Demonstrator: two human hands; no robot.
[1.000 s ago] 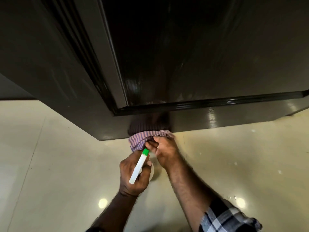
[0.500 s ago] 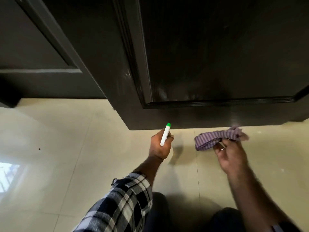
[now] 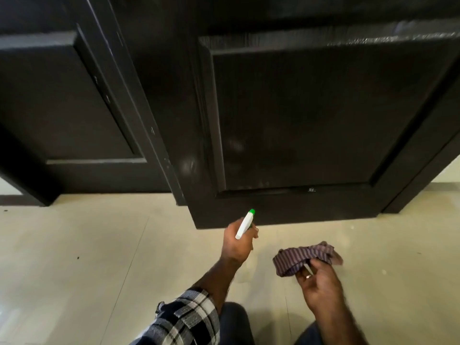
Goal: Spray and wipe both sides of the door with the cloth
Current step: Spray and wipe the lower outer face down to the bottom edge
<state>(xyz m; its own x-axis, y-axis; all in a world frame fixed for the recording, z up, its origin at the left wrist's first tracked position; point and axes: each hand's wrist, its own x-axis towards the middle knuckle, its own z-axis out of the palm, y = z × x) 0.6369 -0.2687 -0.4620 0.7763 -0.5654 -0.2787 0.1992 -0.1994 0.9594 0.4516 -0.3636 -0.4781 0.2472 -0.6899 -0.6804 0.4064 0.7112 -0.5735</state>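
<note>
Here, head view: dark door (image 3: 286, 115) stands ajar above pale floor (image 3: 74, 257). Left hand (image 3: 237, 242) grips a white spray bottle (image 3: 245, 224), green tip near the door's bottom edge. Right hand (image 3: 321, 282) pinches a striped cloth (image 3: 302, 257), low over the floor, apart from the door.

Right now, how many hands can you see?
2. The left hand grips a white spray bottle with a green tip near the dark wooden door's bottom edge. The right hand holds a purple striped cloth above the floor.
</note>
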